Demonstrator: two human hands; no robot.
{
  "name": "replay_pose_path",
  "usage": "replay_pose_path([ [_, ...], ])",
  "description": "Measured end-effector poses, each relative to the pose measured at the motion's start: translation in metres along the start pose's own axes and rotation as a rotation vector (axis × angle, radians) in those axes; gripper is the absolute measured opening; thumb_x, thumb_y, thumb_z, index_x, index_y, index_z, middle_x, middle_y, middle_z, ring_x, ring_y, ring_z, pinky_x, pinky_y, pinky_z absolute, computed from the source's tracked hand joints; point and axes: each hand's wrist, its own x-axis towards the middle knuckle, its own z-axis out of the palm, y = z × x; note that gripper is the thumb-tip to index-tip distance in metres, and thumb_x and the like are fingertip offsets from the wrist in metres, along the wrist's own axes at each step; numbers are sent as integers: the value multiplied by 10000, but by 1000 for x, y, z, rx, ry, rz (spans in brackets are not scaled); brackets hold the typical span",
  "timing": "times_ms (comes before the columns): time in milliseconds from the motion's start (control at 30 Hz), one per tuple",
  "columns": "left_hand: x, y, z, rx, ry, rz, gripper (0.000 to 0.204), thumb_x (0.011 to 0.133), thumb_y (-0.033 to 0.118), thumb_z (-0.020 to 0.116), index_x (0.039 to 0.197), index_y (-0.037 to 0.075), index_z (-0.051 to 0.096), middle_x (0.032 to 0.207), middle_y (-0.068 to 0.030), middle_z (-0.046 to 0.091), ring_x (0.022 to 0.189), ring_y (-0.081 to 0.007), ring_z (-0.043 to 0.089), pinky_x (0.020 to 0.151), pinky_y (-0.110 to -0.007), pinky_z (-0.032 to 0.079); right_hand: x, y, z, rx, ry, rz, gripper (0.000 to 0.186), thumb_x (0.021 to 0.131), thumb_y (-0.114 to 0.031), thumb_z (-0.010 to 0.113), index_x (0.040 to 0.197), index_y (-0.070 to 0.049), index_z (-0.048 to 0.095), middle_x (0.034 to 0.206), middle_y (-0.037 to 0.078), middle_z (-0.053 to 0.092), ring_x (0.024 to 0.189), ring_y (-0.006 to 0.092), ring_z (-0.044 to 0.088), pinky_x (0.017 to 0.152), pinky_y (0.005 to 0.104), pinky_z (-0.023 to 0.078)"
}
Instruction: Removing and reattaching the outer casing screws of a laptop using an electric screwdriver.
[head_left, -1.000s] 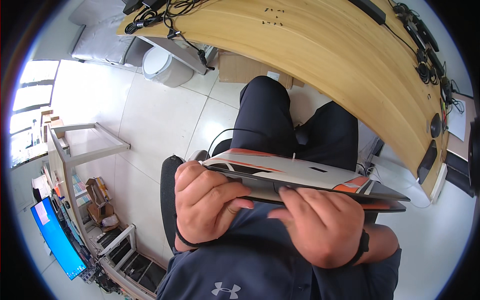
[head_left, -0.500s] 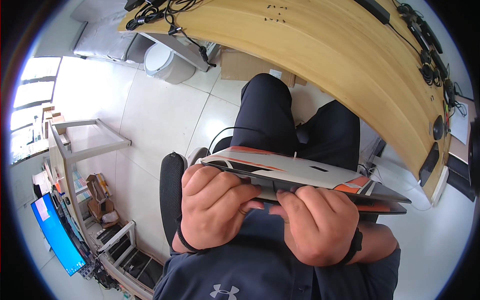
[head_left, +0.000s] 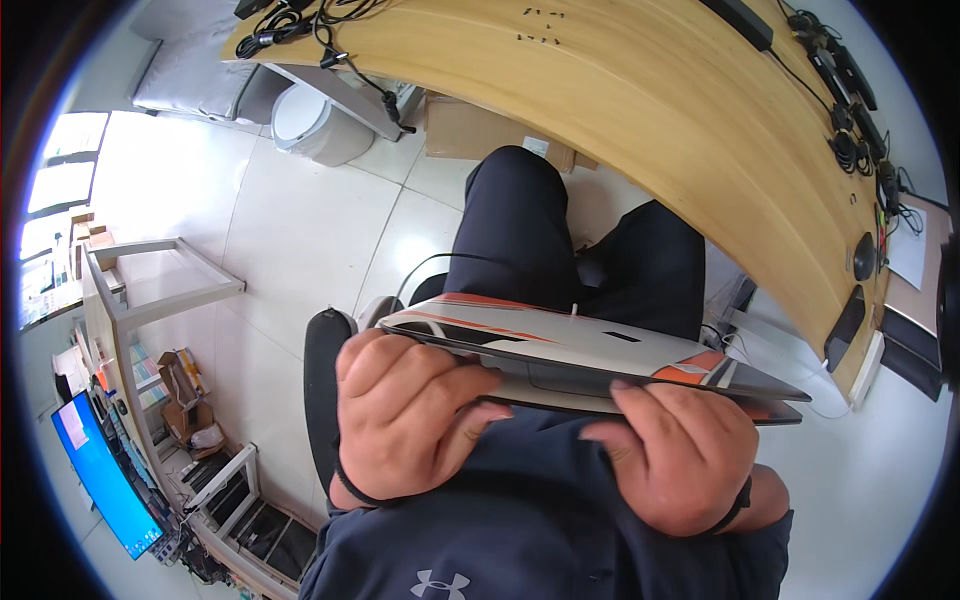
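In front of my chest is a thin, laptop-like flat case (head_left: 560, 333), white with orange and black patterns, tilted with its long edge toward me. Two layers part along that edge, leaving a dark gap. My left hand (head_left: 405, 420) is closed on the edge's left part, fingers curled over and thumb below. My right hand (head_left: 685, 455) has its fingers curled at the edge right of the middle, its thumb lower and apart from the left one. The fingertips are partly hidden in the gap. A thin black cable (head_left: 440, 258) loops beyond the case.
A curved wooden desk (head_left: 620, 100) lies ahead, bearing several small dark screws (head_left: 547, 27), black cables (head_left: 270, 38) and adapters (head_left: 740, 22). Below stand a white bin (head_left: 325, 135) and a cardboard box (head_left: 470, 130). A lit monitor (head_left: 105, 480) is at left.
My right hand has slid right along the edge, away from my left hand. More of the gap shows between them. The whole view has shifted slightly.
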Motion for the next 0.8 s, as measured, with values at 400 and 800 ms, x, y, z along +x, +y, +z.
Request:
replay_pose_path([
  [400, 18, 46, 41, 169, -43, 266, 260, 837, 286, 715, 1015, 98, 729, 908, 2, 635, 835, -183, 564, 704, -312, 425, -20, 10, 6, 31, 144, 20, 224, 796, -131, 738, 963, 13, 699, 828, 68, 579, 639, 189, 580, 537, 296, 431],
  [800, 19, 55, 39, 196, -120, 160, 230, 817, 294, 697, 962, 116, 716, 913, 1, 639, 875, -184, 559, 798, -335, 411, -23, 7, 5, 94, 145, 75, 219, 726, -127, 758, 892, -1, 688, 752, 45, 539, 601, 184, 557, 519, 297, 419],
])
